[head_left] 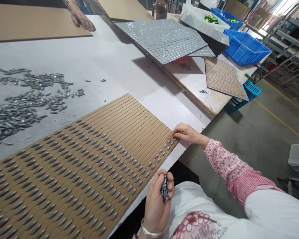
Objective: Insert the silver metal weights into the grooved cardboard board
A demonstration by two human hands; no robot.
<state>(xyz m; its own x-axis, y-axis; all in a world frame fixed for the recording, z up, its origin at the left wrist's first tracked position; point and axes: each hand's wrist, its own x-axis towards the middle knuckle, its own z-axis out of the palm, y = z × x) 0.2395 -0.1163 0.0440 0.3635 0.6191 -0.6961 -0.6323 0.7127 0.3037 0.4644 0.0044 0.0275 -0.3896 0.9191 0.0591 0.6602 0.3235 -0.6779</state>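
A grooved brown board [129, 119] lies on the white table [102, 63], its grooves partly filled with small grey oval metal pieces [84, 166]. My right hand [186, 133] pinches at the board's right corner, fingertips pressed together on a piece in a groove there. My left hand [157, 199] is held near my lap below the table edge, closed on a bunch of the same grey pieces [164, 190]. A bangle is on that wrist.
A loose heap of grey pieces [22, 103] lies at the left. Another person's hand [81, 19] rests on cardboard [32, 21] at the back. Silver filled boards [164, 38], a brown board [223, 78] and blue crates [246, 48] sit to the right.
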